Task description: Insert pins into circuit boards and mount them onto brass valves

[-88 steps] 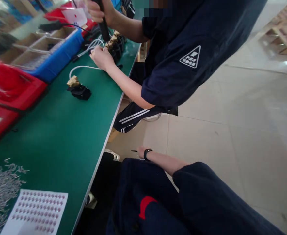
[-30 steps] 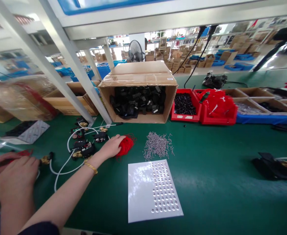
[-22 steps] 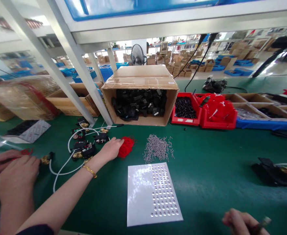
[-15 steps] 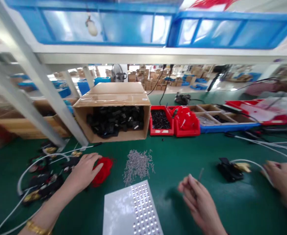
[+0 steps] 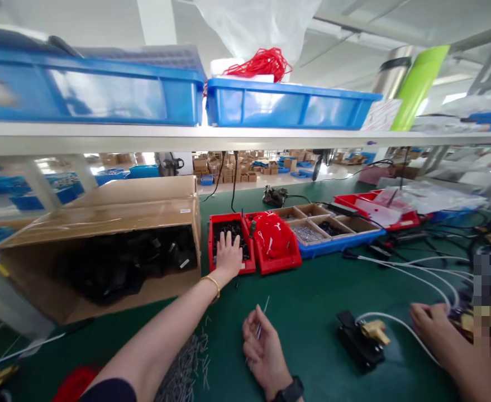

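My left hand reaches forward with fingers spread over the red bin of small black parts. Its fingertips are at the parts; whether they touch any is unclear. Closer to me, my right hand is closed around a thin metal pin that sticks up past the fingers. Partly behind my left forearm lies a heap of thin grey pins on the green table. A red stringy bundle shows at the bottom left, partly covered by my sleeve.
A cardboard box of black parts stands left. Another red bin and a blue divided tray sit at the right. A black part with a brass fitting lies near a co-worker's hand. Overhead runs a shelf.
My left hand has left the red bundle and moved forward and right to the red bin. The view has turned right, and the white plate with holes is out of sight.
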Motion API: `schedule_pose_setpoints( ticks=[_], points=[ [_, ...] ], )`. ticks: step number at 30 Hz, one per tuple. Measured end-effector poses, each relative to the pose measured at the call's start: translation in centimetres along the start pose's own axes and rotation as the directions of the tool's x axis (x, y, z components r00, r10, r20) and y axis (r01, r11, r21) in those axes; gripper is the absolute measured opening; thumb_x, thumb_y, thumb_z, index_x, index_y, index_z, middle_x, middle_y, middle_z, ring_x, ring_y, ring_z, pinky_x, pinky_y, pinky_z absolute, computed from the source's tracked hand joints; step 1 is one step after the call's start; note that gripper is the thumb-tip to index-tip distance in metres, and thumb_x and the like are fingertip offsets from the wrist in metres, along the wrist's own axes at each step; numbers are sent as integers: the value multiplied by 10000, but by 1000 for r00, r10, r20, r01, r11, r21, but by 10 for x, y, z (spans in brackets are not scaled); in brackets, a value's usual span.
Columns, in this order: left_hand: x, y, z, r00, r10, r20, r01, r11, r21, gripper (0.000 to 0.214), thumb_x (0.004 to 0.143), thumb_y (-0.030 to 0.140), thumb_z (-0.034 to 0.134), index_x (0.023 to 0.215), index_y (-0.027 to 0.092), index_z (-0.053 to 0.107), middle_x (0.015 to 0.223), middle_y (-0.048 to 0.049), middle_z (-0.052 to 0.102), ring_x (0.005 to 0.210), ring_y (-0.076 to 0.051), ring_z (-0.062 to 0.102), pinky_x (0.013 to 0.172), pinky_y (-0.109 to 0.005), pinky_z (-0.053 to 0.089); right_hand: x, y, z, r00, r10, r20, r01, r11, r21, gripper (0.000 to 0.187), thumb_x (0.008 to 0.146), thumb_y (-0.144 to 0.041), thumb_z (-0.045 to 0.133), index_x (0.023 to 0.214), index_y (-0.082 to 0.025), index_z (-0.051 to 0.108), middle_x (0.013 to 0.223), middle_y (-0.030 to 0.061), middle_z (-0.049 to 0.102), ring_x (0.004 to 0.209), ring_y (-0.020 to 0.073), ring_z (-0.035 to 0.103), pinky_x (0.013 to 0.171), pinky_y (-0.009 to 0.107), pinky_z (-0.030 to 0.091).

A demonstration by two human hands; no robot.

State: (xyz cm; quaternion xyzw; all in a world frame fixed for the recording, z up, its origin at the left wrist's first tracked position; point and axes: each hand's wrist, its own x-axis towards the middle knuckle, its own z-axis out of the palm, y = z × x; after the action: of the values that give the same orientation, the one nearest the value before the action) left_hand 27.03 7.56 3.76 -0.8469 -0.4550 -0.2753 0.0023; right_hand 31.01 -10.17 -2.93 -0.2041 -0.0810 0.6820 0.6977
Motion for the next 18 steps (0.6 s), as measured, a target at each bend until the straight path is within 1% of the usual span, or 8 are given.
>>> schedule_pose_setpoints(
  ticks=[2, 5, 6, 8, 10, 12, 15, 18],
  points=[
    [29, -3, 14, 998, -55, -19, 56, 997, 44, 480, 882, 272, 388, 1354, 183, 377, 1445, -174, 264, 1347, -394, 135, 1031, -616, 232, 5, -1, 0, 999, 15, -39, -14, 999, 37, 369, 664, -440, 758, 630, -131, 558, 523, 15, 590, 293, -29, 135, 286, 109, 82],
    [64, -7, 29, 994, -102, -35, 105, 990, 90, 497, 900, 312, 357, 1390, 248, 311, 1471, -149, 215, 1344, -403, 132, 1002, -647, 228, 11, -4, -1, 996, 43, -76, -36, 994, 102, 386, 589, -437, 804, 607, -125, 578, 498, 21, 589, 281, -34, 124, 276, 114, 66],
    [73, -8, 33, 993, -113, -33, 116, 988, 101, 488, 907, 328, 342, 1389, 262, 312, 1468, -147, 223, 1337, -406, 151, 988, -656, 234, 12, -5, -1, 995, 55, -88, -44, 991, 123, 385, 571, -430, 816, 603, -124, 585, 494, 24, 590, 279, -35, 123, 274, 115, 64],
    [86, -10, 40, 991, -134, -20, 135, 984, 120, 456, 914, 356, 324, 1360, 268, 365, 1430, -159, 293, 1307, -418, 214, 960, -671, 245, 11, -8, -3, 992, 70, -106, -52, 986, 160, 370, 564, -412, 824, 603, -124, 594, 499, 28, 595, 280, -34, 131, 273, 114, 66],
    [88, -13, 44, 989, -146, -4, 146, 980, 133, 428, 916, 374, 316, 1300, 242, 448, 1346, -179, 393, 1263, -416, 288, 939, -654, 278, 10, -9, -4, 991, 76, -109, -54, 981, 186, 346, 587, -398, 815, 615, -127, 601, 506, 25, 595, 285, -30, 142, 277, 112, 72],
    [84, -14, 45, 990, -144, 11, 141, 980, 138, 403, 914, 376, 317, 1213, 204, 525, 1258, -189, 455, 1216, -396, 350, 919, -592, 337, 8, -9, -4, 991, 78, -105, -57, 980, 192, 322, 625, -389, 795, 634, -129, 605, 515, 20, 594, 290, -26, 149, 281, 113, 81],
    [78, -15, 41, 989, -145, 34, 140, 983, 120, 374, 904, 387, 342, 1095, 174, 583, 1173, -187, 484, 1141, -370, 425, 854, -495, 410, 8, -7, -4, 991, 71, -112, -50, 983, 179, 309, 666, -387, 766, 655, -126, 600, 525, 16, 590, 300, -23, 149, 289, 117, 94],
    [83, -15, 34, 981, -182, 61, 178, 982, 65, 332, 882, 402, 414, 1018, 170, 609, 1100, -166, 512, 1040, -341, 509, 819, -445, 426, 7, -6, -5, 990, 60, -127, -38, 985, 166, 318, 673, -390, 757, 654, -123, 586, 517, 10, 577, 309, -22, 147, 296, 117, 99]
  ],
)
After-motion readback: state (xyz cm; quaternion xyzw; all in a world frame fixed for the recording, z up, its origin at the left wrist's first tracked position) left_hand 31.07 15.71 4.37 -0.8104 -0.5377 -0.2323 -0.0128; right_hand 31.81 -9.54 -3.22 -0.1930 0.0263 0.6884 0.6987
